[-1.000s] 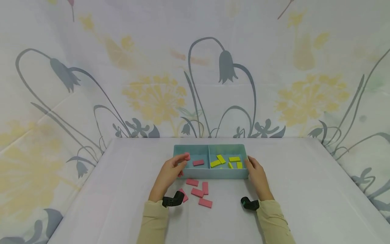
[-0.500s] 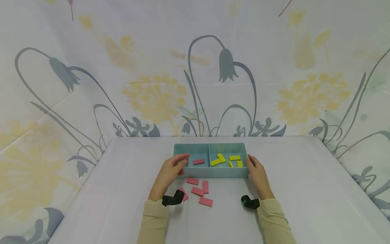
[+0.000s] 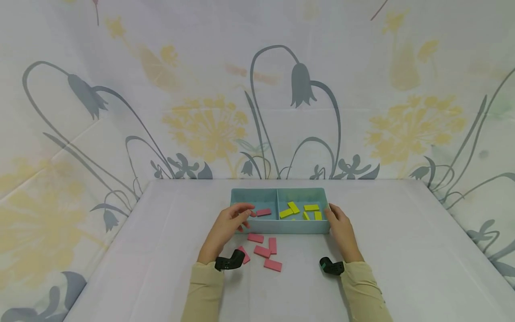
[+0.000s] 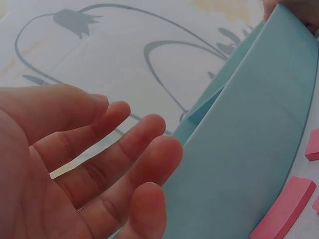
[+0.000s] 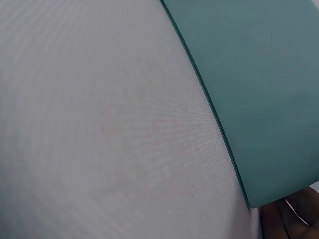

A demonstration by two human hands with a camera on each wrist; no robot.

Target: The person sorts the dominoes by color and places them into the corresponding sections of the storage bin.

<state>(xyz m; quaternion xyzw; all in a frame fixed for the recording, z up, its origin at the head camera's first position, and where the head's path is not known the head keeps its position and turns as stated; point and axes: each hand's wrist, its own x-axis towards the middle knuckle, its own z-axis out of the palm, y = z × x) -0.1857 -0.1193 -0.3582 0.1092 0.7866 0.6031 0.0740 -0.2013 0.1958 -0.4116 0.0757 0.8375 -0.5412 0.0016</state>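
A light-blue box (image 3: 281,227) with two compartments stands on the table. My left hand (image 3: 226,226) is over its left front corner, fingers loosely bent. In the left wrist view no block shows between the fingers of this left hand (image 4: 94,154). One pink block (image 3: 263,212) is visible in the left compartment; the hand hides part of that compartment. Several yellow blocks (image 3: 311,207) lie in the right compartment. My right hand (image 3: 342,230) grips the box's right end, thumb at the rim; its fingers (image 5: 284,221) show beside the wall in the right wrist view.
Several pink blocks (image 3: 273,265) lie on the white table (image 3: 306,290) in front of the box. Two of them overlap or touch. A flower-patterned cloth (image 3: 193,67) hangs behind the table.
A second ago my left fingertips held a pink block above the left compartment; now the block has left them and the fingers are loosened. My right hand stays on the box.
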